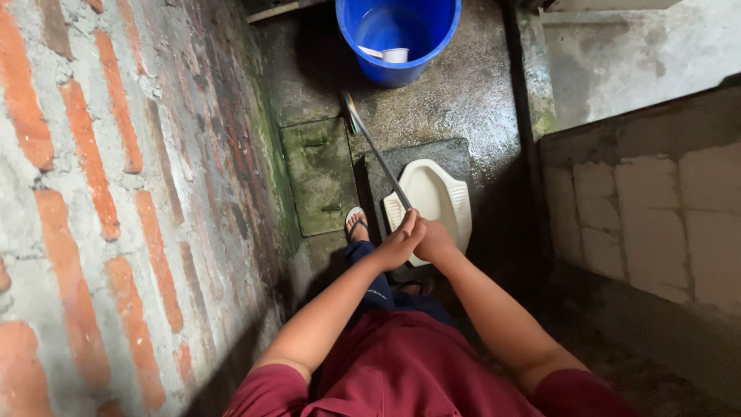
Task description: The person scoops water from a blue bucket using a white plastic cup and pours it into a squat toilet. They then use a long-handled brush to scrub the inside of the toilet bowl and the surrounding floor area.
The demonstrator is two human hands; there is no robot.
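Observation:
Both my hands grip the near end of a long thin handle (378, 152). My left hand (399, 241) is closed round it just ahead of my right hand (432, 239), the two touching. The handle slants up and left across the wet floor, and its head (351, 113) rests on the concrete near the mossy patch, just below the blue bucket. Directly beyond my hands lies a white squat toilet pan (441, 199) set in a dark slab. My foot in a sandal (356, 225) stands left of the pan.
A blue bucket (432, 35) of water with a white dipper (390, 54) floating in it stands at the back. A red brick wall (100, 193) closes the left side. A low block wall (656, 208) rises on the right. Green moss covers a floor slab (320, 174).

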